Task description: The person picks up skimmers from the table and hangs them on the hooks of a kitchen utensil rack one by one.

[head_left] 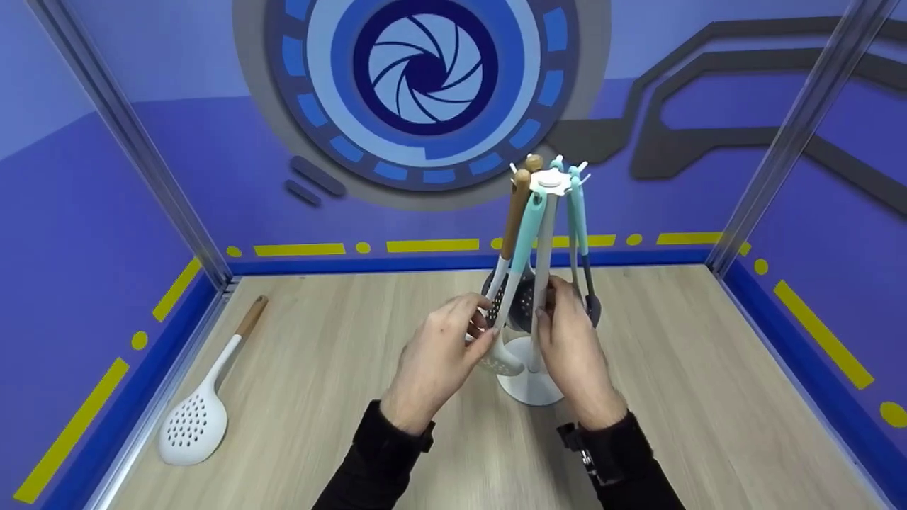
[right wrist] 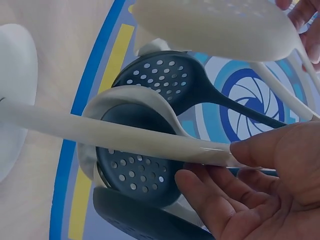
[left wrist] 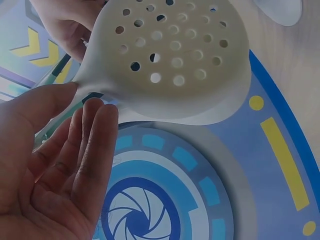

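A white utensil stand (head_left: 542, 269) with a round base (head_left: 531, 386) holds several hanging kitchen utensils. My right hand (head_left: 574, 347) grips its pole (right wrist: 120, 137), thumb on one side and fingers on the other. To the left of the pole, my left hand (head_left: 439, 354) has its thumb and fingertips at the neck of a white skimmer (left wrist: 175, 55) with a turquoise handle (head_left: 529, 227). That skimmer's perforated head hangs low over the base. Beside it hang a wooden-handled utensil (head_left: 516, 212) and dark perforated skimmers (right wrist: 137, 172). My left fingertips are partly hidden in the head view.
A white skimmer with a wooden handle (head_left: 195, 425) lies on the wooden tabletop (head_left: 319, 368) at the left. Blue and purple printed panels (head_left: 212, 177) enclose the back and sides. Hooks (head_left: 551, 180) top the stand.
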Tool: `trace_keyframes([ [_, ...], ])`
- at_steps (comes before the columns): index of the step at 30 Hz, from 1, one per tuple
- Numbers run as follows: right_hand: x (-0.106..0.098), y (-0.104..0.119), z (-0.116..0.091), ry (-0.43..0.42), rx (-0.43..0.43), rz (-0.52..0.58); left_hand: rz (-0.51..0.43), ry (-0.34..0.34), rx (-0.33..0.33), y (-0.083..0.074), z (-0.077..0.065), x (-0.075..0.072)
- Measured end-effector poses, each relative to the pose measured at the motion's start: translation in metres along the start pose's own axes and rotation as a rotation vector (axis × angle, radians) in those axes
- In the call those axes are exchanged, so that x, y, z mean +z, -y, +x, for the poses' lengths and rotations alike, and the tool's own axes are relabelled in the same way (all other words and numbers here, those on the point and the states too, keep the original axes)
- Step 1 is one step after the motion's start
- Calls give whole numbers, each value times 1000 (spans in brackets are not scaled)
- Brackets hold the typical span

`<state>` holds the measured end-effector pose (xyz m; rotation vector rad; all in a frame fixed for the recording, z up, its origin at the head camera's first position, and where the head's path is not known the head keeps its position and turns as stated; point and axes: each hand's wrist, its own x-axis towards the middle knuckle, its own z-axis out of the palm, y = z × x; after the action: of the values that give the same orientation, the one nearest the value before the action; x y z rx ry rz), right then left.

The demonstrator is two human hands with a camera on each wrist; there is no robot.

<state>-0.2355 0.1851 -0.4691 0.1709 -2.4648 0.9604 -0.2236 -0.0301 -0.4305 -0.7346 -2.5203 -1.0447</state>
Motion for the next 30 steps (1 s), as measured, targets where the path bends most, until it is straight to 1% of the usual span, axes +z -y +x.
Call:
trace_keyframes([
  [5,-4,2,-5,-14,-43,-14,18,6,4,4,-4,-1],
  [13,-15,6,-13,43,-18,-39,64,5,7,13,-9,-6],
  [16,-19,8,-18,52,-36,-71,82,5,-3,16,-11,-8],
  [22,-26,11,-29,63,-87,-96,158,-19,-2,25,-15,-14],
  [25,-29,12,-34,75,-107,-117,174,-26,-14,30,-16,-18],
  [30,-32,13,-41,97,-132,-169,205,-17,-47,42,-19,-22],
])
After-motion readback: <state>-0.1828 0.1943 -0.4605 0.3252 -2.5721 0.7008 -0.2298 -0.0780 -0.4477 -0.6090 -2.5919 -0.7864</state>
